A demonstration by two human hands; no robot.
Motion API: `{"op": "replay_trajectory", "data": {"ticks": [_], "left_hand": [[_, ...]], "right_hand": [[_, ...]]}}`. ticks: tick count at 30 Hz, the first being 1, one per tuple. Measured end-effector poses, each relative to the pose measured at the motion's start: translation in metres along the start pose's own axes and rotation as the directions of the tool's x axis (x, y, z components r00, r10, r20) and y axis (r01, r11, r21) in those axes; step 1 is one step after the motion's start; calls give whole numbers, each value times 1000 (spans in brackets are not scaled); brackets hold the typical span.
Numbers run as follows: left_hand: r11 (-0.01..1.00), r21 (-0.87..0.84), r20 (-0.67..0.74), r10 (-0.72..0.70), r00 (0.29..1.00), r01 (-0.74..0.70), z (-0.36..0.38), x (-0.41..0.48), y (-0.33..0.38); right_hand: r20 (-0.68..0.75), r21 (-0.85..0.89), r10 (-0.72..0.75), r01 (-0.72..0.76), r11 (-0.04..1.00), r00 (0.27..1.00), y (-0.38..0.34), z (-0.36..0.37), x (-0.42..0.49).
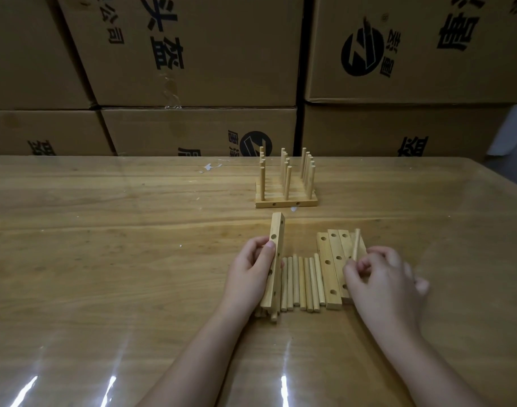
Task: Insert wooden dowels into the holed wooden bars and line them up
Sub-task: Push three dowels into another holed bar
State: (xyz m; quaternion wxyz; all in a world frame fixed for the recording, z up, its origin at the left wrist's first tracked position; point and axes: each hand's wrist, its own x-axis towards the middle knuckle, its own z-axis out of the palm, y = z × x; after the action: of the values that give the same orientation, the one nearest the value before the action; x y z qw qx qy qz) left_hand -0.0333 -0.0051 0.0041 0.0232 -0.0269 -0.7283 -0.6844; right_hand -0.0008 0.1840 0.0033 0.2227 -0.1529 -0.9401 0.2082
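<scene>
Closest in, glossy clear sheeting covers the wooden table, with streaks of glare near its front edge, and both forearms reach in over it. The left hand is clamped on a holed bar, thumb pressed on its top face just below a hole. The bar is tilted, far end lifted, near end down among the loose dowels. Those lie side by side in a row between the two hands, pointing away from the person. Just to their right, several more flat bars lie packed together, holes facing up. The right hand hangs over them, thumb and fingertips pinching a single dowel that leans up and away across the bars. So the hands are apart, each holding its own piece. A broad stretch of tabletop runs off left of the left hand, and more right of the right hand out to the table's right edge. Further out, a strip of table separates the held bar's tip from the finished rack, bars lined up with dowels standing upright in three rows. Behind the table's far edge, stacked cardboard boxes form a wall
</scene>
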Motion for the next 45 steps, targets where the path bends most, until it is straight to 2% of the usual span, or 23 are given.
{"op": "replay_trajectory", "data": {"ticks": [3, 6, 10, 16, 23, 30, 45], "left_hand": [[1000, -3, 0, 2, 1000, -2, 0, 0, -1], [1000, 0, 2, 8, 1000, -8, 0, 0, -1], [999, -33, 6, 14, 1000, -14, 0, 0, -1], [996, -92, 64, 23, 998, -17, -3, -4, 4], [990, -138, 102, 9, 995, 6, -5, -6, 9], [985, -171, 121, -15, 993, 36, -5, -7, 11], [983, -172, 94, -51, 994, 66, -4, -8, 14]], "right_hand": [[-15, 145, -121, 121, 982, 993, -4, 1, -3], [-54, 313, -238, 243, 918, 970, -12, 0, -10], [-22, 363, -319, 305, 880, 947, -15, 1, -12], [6, 477, -333, 290, 829, 943, -11, 6, -9], [-57, 604, -314, 283, 745, 948, -14, 3, -8], [-61, 624, -311, 280, 729, 948, -12, 4, -7], [-69, 732, -180, 172, 660, 981, -11, 4, -7]]}}
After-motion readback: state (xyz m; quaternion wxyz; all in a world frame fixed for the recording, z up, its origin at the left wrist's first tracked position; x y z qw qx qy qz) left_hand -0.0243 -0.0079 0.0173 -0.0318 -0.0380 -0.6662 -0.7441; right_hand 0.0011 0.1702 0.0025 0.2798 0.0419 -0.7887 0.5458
